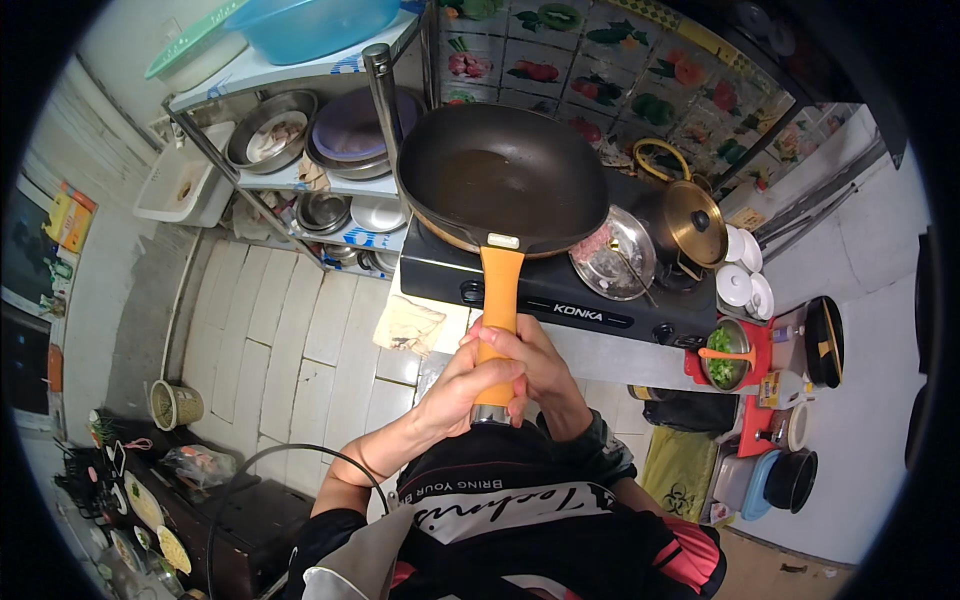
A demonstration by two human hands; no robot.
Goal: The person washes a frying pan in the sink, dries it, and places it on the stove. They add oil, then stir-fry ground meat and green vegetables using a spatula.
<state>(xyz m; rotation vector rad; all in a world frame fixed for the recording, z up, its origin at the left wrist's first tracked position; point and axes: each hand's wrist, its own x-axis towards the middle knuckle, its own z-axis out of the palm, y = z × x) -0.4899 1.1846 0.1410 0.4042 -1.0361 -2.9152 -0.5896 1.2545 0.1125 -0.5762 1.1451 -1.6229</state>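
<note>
Both my hands clasp the orange handle (501, 289) of a black nonstick frying pan (502, 176). My left hand (466, 379) wraps the handle from the left, its thumb lying across the front. From the right side my right hand (538, 360) grips the same handle, and its fingers partly overlap the left ones. The pan is over the left part of a black KONKA gas stove (442, 274); whether it rests on the burner is hidden. Its inside looks dark with a slight sheen and holds no food pieces. The handle's metal end (491, 414) points toward my body.
Right of the pan is a metal plate (619, 259) with minced meat and a spoon. A lidded brass-coloured pot (694, 225) stands on the right burner. Farther right, a metal bowl (727, 356) holds chopped greens. A metal rack (381, 75) with basins stands at left; a folded cloth (411, 326) lies by the stove.
</note>
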